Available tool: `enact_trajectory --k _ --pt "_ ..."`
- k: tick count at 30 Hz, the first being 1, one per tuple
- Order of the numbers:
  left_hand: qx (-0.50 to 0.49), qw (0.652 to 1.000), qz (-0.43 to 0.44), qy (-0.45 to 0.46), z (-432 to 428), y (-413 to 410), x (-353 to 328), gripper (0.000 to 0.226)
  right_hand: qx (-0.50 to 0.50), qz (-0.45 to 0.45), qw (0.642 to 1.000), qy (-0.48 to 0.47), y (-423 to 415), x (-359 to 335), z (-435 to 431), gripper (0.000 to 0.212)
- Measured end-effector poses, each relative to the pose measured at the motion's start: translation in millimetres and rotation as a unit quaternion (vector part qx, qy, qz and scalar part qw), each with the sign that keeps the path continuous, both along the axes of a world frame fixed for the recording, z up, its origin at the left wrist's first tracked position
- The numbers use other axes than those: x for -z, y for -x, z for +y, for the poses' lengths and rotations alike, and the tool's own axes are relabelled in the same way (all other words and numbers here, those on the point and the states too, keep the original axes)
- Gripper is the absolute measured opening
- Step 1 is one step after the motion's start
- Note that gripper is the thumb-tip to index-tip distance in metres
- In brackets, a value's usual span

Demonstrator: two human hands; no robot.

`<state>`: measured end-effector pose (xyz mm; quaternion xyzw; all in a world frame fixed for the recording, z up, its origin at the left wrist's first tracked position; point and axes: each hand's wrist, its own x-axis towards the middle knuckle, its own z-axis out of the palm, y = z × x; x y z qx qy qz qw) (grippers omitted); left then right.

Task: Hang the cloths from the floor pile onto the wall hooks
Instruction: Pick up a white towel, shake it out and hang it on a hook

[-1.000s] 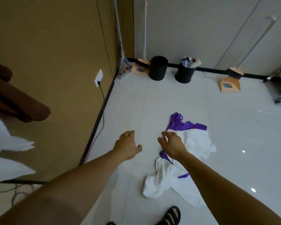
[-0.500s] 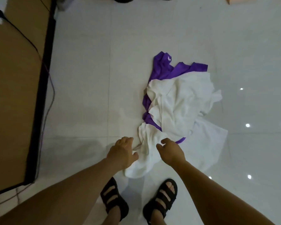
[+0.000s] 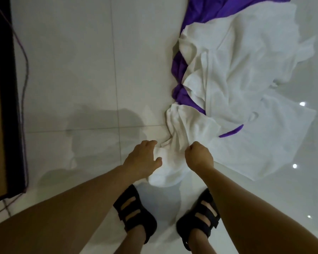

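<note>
A pile of cloths lies on the white tiled floor just ahead of my feet. A crumpled white cloth [image 3: 174, 129] is nearest, a larger white cloth [image 3: 246, 70] lies behind it, and a purple cloth [image 3: 182, 96] shows from underneath. My right hand [image 3: 198, 157] is curled into a fist on a bunched fold of the nearest white cloth. My left hand [image 3: 142, 159] rests at that cloth's left edge, fingers bent down and thumb held apart. No wall hooks are in view.
My two feet in black sandals, the left sandal [image 3: 134, 211] and the right sandal [image 3: 200, 217], stand right behind the pile. A dark skirting board [image 3: 9, 107] runs along the brown wall at the left, with a thin cable [image 3: 25, 70] trailing beside it.
The view has tipped down from the wall and room to the floor pile. Both hands dropped onto the nearest white cloth, and the right hand's fingers curled round a fold.
</note>
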<state>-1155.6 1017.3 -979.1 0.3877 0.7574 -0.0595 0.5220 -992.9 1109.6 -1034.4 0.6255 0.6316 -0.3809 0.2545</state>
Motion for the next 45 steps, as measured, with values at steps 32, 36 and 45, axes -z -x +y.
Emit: enact_trajectory --k 32,36,45 --pt "-0.318 0.797 -0.265 -0.439 109 126 -789 0.023 0.162 0.523 0.811 -0.208 150 -832 121 0.028" --pt "-0.339 0.746 -0.317 -0.477 84 144 -852 0.043 0.180 0.434 0.876 -0.108 140 -834 97 0.052" --pt "-0.374 0.686 -0.388 -0.488 47 156 -899 0.061 0.097 0.605 0.777 0.144 169 -887 74 0.053"
